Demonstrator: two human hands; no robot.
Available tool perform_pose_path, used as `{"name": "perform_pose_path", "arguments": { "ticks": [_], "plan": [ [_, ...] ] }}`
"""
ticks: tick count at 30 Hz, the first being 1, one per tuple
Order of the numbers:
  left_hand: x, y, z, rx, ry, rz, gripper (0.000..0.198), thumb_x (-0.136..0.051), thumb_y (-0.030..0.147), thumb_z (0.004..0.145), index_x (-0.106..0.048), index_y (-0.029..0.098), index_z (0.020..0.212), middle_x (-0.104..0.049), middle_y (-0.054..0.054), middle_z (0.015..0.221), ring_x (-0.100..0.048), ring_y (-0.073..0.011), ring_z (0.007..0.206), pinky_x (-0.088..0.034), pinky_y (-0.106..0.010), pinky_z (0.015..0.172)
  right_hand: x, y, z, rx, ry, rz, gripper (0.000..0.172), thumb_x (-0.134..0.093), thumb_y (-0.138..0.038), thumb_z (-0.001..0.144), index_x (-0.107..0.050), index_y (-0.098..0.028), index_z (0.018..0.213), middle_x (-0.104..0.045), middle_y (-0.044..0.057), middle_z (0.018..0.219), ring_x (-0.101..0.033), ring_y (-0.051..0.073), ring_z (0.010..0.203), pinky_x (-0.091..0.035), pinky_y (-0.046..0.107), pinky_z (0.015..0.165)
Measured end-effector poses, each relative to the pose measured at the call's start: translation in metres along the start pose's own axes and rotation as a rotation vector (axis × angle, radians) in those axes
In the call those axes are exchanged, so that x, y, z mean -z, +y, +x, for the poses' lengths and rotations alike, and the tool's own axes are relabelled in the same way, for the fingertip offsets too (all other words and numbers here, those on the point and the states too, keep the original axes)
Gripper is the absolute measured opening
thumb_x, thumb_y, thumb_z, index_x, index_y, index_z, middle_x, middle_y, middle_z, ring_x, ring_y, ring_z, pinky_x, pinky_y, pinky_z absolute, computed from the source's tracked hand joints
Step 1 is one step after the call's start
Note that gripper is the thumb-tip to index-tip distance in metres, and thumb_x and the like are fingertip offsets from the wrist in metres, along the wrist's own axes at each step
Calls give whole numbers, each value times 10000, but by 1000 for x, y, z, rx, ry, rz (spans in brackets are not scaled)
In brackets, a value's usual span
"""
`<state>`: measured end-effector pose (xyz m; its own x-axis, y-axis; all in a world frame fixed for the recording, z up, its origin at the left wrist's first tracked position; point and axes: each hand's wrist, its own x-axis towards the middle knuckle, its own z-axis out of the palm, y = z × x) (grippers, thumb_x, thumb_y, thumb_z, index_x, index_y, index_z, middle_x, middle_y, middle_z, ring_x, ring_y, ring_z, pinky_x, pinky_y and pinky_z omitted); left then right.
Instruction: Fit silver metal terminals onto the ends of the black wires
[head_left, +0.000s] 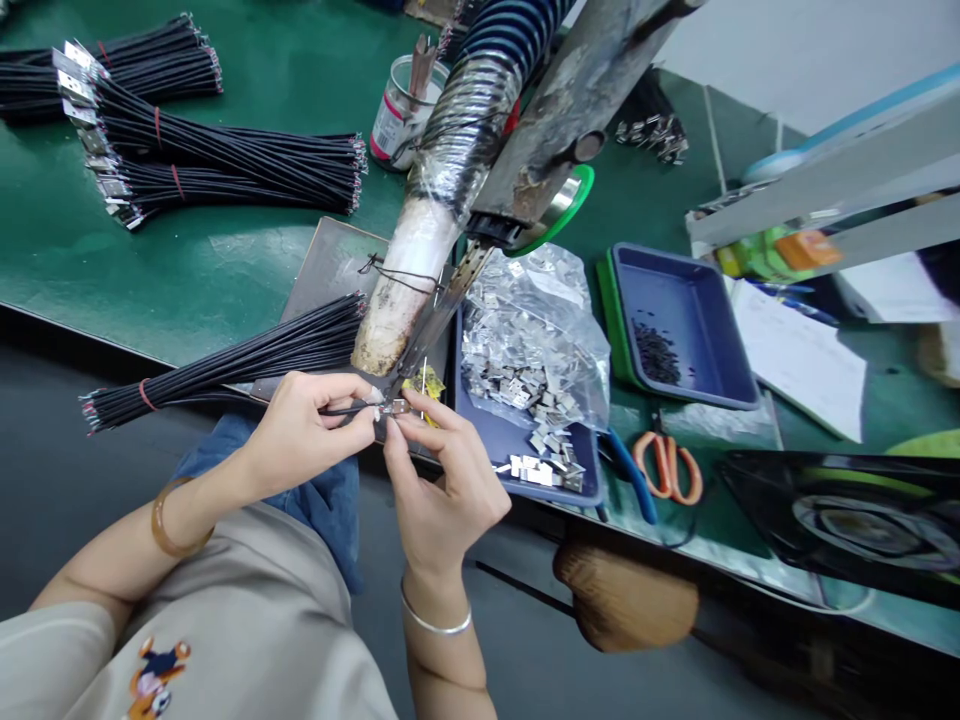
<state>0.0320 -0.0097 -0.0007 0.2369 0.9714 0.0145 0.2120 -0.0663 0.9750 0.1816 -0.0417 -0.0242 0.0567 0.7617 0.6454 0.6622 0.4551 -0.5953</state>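
My left hand (311, 430) pinches the end of a black cable (341, 408) between thumb and fingers. Facing it, my right hand (442, 465) is closed on a small metal connector (396, 407) at the cable's tip. Both hands meet under the tip of a soldering iron (420, 350), which points down from a stand. Whether the tip touches the connector I cannot tell. To the left, a bundle of black cables (247, 355) tied with a red band lies across the table edge. A tray (592, 440) beside my right hand holds a plastic bag (517, 330) and loose metal connectors (551, 440).
A fume hose (420, 240) hangs low over the hands. Tied cable bundles (240, 150) lie at the back left near a jar (401, 110). On the right are a blue bin (697, 310) with small black parts, orange-handled scissors (667, 470), papers (802, 350) and a fan (862, 525).
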Motion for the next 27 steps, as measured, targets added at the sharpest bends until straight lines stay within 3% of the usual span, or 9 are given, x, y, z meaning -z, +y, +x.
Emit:
{"name": "perform_pose_path", "arguments": {
  "ticks": [4, 16, 19, 22, 24, 27],
  "plan": [
    [1, 2, 0, -42, 30, 39, 198, -581, 191, 797, -742, 79, 770, -490, 43, 592, -264, -45, 512, -190, -172, 437, 0, -1, -1, -8, 7, -3, 146, -716, -94, 861, -669, -230, 887, -794, 63, 1022, -777, 192, 931, -645, 320, 801],
    [0, -3, -2, 42, -63, -8, 211, -565, 222, 815, -718, 93, 748, -328, 67, 567, -234, -64, 538, -174, -199, 468, 4, 5, -4, 67, -33, -83, 148, -690, -99, 893, -612, -218, 932, -794, 76, 1014, -781, 175, 922, -619, 262, 785],
    [6, -2, 0, 97, -173, -117, 229, -552, 255, 838, -690, 95, 750, -276, 80, 554, -220, -67, 526, -181, -208, 478, 6, 9, -5, 179, -95, -107, 140, -631, -83, 930, -591, -211, 972, -786, 100, 1046, -777, 168, 949, -608, 243, 780],
    [12, 0, -2, 117, -276, -157, 207, -588, 281, 846, -693, 102, 839, -324, 82, 558, -271, -72, 521, -241, -200, 489, 9, 13, -9, 219, -91, -31, 126, -598, -96, 949, -574, -215, 983, -770, 64, 948, -766, 147, 866, -598, 238, 738],
    [14, 2, -5, 46, -246, -85, 146, -632, 248, 830, -686, 118, 866, -436, 65, 588, -361, -77, 535, -316, -199, 520, 10, 12, -10, 138, -35, 79, 107, -612, -128, 944, -568, -225, 963, -723, 10, 838, -727, 124, 742, -580, 230, 673],
    [14, 4, -12, -140, -188, 31, 99, -613, 197, 860, -678, 139, 815, -650, -13, 725, -537, -110, 645, -427, -220, 641, 10, 8, -7, -158, -34, 236, 98, -614, -180, 944, -555, -230, 883, -616, -49, 714, -622, 94, 575, -517, 199, 541]
  ]
}}
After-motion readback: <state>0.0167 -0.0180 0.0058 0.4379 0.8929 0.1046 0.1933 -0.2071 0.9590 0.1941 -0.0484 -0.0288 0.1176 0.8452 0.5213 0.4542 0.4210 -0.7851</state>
